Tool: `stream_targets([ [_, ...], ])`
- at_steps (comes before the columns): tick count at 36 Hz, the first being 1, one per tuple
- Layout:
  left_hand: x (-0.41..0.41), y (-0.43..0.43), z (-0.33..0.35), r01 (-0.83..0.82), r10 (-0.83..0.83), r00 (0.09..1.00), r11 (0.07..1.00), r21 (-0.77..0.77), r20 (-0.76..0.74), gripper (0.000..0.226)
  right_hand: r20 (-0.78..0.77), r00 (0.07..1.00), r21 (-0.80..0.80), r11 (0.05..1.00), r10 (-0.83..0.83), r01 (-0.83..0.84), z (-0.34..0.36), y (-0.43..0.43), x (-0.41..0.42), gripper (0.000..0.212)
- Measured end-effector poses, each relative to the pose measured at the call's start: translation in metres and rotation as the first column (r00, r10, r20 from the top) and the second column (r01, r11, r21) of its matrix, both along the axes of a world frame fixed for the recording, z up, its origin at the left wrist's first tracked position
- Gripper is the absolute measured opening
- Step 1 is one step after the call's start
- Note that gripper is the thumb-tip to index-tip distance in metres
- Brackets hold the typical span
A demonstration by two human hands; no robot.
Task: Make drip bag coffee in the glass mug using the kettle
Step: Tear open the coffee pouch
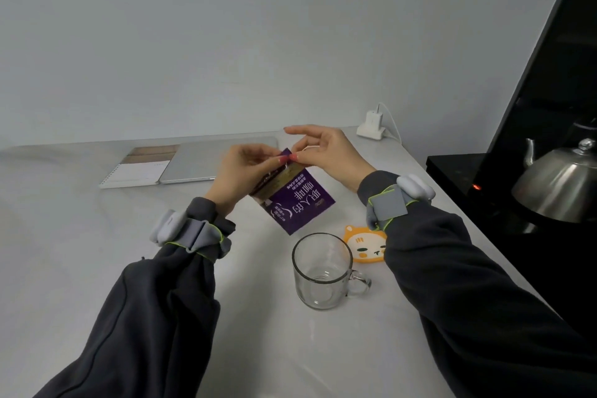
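1. Bare table (80, 252) extends left of the glass mug (323, 271).
2. Far edge: notebook (135, 171) and laptop (219, 158) lie flat, side by side.
3. Right: coaster (361, 245) just beside the mug; a black counter (452, 168) bearing the kettle (559, 191) bounds the table.
4. The sachet (300, 200), held aloft, overhangs the space just behind the mug.
5. Far right corner: charger (373, 126).

Plain pale grey wall (226, 26) behind a smooth white tabletop (74, 252) carrying a closed silver laptop (200, 161), a spiral-bound white notebook (135, 174) and a white plug-in charger (373, 126); tall glossy black panel (555, 74) at right.
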State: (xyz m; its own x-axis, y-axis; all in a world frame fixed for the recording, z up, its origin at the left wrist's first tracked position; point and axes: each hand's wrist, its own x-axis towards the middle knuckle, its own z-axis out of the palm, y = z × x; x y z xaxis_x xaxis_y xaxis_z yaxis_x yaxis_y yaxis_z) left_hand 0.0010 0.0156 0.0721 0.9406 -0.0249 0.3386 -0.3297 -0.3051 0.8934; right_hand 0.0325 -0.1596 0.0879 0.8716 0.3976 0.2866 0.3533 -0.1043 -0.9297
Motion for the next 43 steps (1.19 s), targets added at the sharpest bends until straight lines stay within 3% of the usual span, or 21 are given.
stream_targets([
  [5,-0.009,-0.002,0.007,-0.029,0.019,0.998,0.986,-0.165,-0.057,0.013,-0.041,0.999,0.069,0.998,0.013,-0.01,0.005,0.0,-0.012,0.045],
  [9,-0.02,-0.001,0.01,-0.027,-0.001,0.995,0.963,-0.27,-0.103,0.018,-0.083,0.996,0.07,0.997,0.028,-0.022,0.007,-0.002,-0.022,0.03],
  [12,-0.031,-0.003,0.013,-0.024,-0.02,0.991,0.943,-0.331,-0.129,0.019,-0.056,0.998,0.052,0.999,0.001,0.002,0.011,-0.002,-0.032,0.012],
  [20,-0.064,-0.01,0.028,0.035,-0.131,0.978,0.873,-0.486,-0.163,0.026,0.043,0.999,0.058,0.998,-0.009,0.007,0.035,-0.009,-0.064,0.012],
  [31,-0.084,-0.014,0.042,0.049,-0.092,0.992,0.906,-0.42,-0.083,0.028,0.124,0.992,0.009,1.0,-0.018,0.017,0.052,-0.01,-0.091,0.013],
  [43,-0.099,-0.022,0.042,0.069,-0.096,0.994,0.929,-0.363,-0.057,0.037,0.1,0.993,-0.05,0.997,-0.061,0.066,0.051,-0.016,-0.101,0.003],
])
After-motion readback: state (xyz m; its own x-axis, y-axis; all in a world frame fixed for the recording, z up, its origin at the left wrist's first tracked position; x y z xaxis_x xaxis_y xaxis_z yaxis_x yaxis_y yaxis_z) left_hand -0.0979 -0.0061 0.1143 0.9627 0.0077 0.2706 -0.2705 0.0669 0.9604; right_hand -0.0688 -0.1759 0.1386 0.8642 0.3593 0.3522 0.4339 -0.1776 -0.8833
